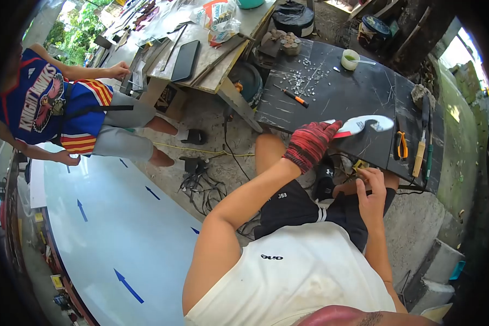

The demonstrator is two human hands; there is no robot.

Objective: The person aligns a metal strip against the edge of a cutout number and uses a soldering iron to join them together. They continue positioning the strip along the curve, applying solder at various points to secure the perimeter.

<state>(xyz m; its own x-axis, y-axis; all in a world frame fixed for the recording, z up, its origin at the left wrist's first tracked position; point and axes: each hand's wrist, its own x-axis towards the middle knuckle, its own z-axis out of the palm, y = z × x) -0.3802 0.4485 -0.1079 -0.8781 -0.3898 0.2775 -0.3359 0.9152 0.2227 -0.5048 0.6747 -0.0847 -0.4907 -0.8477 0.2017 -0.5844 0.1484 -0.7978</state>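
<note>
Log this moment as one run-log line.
left hand: gloved, holds white curved piece on black slab | right hand: by knee, grip unclear | orange-handled tool on slab | another person at left

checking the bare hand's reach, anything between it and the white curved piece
Nothing visible does: the right hand sits just below the dark slab edge, bare slab up to the white piece. The gloved left hand holds its near end; pliers lie aside.

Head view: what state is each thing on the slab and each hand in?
left hand, gloved, gripping the white curved piece.
white curved piece, flat on black slab.
right hand, bare, fingers curled, at slab edge.
cup, upright, uncovered.
screwdriver, lying loose.
pliers, lying untouched.
</note>
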